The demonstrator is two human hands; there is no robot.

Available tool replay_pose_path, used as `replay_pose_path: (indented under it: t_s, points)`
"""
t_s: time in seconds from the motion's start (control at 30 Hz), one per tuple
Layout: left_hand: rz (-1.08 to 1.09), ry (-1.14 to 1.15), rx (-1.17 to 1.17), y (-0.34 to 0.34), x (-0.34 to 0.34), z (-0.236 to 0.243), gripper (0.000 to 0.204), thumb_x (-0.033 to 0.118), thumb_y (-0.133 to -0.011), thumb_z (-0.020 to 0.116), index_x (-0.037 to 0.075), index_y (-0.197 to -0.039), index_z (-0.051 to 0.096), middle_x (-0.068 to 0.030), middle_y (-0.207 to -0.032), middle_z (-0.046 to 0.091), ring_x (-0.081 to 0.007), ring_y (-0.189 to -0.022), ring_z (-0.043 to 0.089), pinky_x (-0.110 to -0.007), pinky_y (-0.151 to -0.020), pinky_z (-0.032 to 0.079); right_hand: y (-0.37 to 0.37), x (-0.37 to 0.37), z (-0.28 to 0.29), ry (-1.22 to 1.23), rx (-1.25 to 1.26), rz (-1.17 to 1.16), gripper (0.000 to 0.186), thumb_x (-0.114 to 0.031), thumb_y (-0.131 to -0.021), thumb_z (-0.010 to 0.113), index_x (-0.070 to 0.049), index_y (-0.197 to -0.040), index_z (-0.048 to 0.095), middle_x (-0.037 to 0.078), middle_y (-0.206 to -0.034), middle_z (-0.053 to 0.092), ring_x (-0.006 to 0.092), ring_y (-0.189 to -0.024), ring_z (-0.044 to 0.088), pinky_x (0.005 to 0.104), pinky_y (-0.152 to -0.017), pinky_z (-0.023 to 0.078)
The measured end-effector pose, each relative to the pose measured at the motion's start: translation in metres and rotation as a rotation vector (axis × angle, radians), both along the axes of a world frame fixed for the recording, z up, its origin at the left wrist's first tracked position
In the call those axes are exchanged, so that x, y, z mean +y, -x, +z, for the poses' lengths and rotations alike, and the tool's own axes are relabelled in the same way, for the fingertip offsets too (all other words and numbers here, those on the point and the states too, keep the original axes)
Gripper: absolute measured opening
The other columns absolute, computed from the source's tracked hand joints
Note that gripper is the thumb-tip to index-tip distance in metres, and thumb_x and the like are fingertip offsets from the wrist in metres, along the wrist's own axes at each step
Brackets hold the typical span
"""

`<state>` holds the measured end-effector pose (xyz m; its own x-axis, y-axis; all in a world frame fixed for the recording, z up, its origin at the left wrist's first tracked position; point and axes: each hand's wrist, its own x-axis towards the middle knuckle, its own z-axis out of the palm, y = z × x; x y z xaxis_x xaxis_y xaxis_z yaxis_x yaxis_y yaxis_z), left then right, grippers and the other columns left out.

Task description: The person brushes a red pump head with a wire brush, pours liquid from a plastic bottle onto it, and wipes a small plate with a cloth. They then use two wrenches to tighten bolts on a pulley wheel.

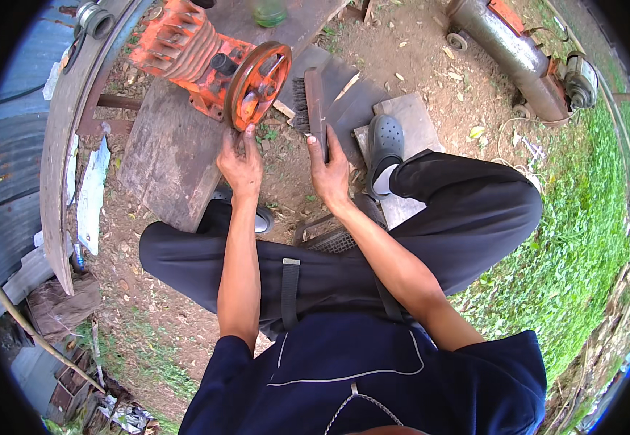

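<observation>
Pinching the near, lower rim of one orange wheel (258,87) between thumb and fingers of the left hand (242,168), with the rest of the wheel just past the fingertips. Gripping one brush (315,101) by its brown handle in the right hand (329,174), with the thumb on the left side and the fingers on the right; pointing it away from the body, with bristles turned left, just beside the wheel. Cannot tell of any touch between bristles and wheel. Holding two bare forearms forward: straight ahead on the left, slanting inward from an outturned elbow on the right. Sitting with two knees apart in black trousers (467,196), with two grey clogs (386,138) below. Just past the left hand, counting one finned machine (184,54) joined to the wheel and, beyond, one green container (269,13). Farther off, at upper right, counting one grey tank (507,54) with two small wheels (457,41) and one motor (581,82).
</observation>
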<state>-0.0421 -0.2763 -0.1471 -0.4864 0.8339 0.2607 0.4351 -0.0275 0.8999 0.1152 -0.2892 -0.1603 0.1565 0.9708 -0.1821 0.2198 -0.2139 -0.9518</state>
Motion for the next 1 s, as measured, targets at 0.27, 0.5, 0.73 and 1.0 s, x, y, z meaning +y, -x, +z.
replay_pose_path:
  t_s: [0.27,0.5,0.73,1.0]
  points:
    - [-0.118,0.195,0.551,0.013,0.022,0.121,0.029,0.019,-0.089,0.071,-0.004,-0.105,0.067,-0.0158,-0.087,0.072,-0.0212,-0.080,0.072,-0.034,-0.071,0.054,0.001,-0.013,-0.008,0.044,0.017,0.050,0.069,-0.047,-0.096,0.055,0.002,-0.143,0.042,0.029,-0.117,0.063,0.0361,-0.108,0.065,0.0402,-0.094,0.047]
    - [-0.043,0.108,0.187,0.013,0.002,0.071,0.032,0.017,-0.091,0.070,-0.006,-0.112,0.065,-0.0158,-0.092,0.073,-0.0162,-0.083,0.071,-0.030,-0.076,0.055,0.015,-0.028,0.011,0.096,0.019,0.111,0.066,-0.039,-0.096,0.057,0.002,-0.144,0.039,0.030,-0.091,0.066,0.0371,-0.083,0.071,0.0421,-0.075,0.053]
    - [-0.012,0.044,0.269,0.012,-0.002,0.049,0.023,0.014,-0.095,0.064,-0.008,-0.103,0.065,-0.0163,-0.087,0.072,-0.0148,-0.081,0.069,-0.030,-0.071,0.053,0.018,-0.035,0.010,0.042,0.005,0.198,0.062,-0.028,-0.096,0.059,0.003,-0.144,0.037,0.028,-0.071,0.064,0.0430,-0.072,0.069,0.0468,-0.062,0.053]
    - [-0.050,0.112,0.517,0.016,0.004,0.068,0.025,0.018,-0.093,0.062,-0.004,-0.104,0.066,-0.0194,-0.093,0.069,-0.0381,-0.083,0.068,-0.043,-0.073,0.053,0.024,-0.051,0.014,0.058,0.047,0.190,0.061,-0.036,-0.097,0.055,0.004,-0.142,0.040,0.027,-0.075,0.064,0.0372,-0.072,0.069,0.0439,-0.066,0.052]
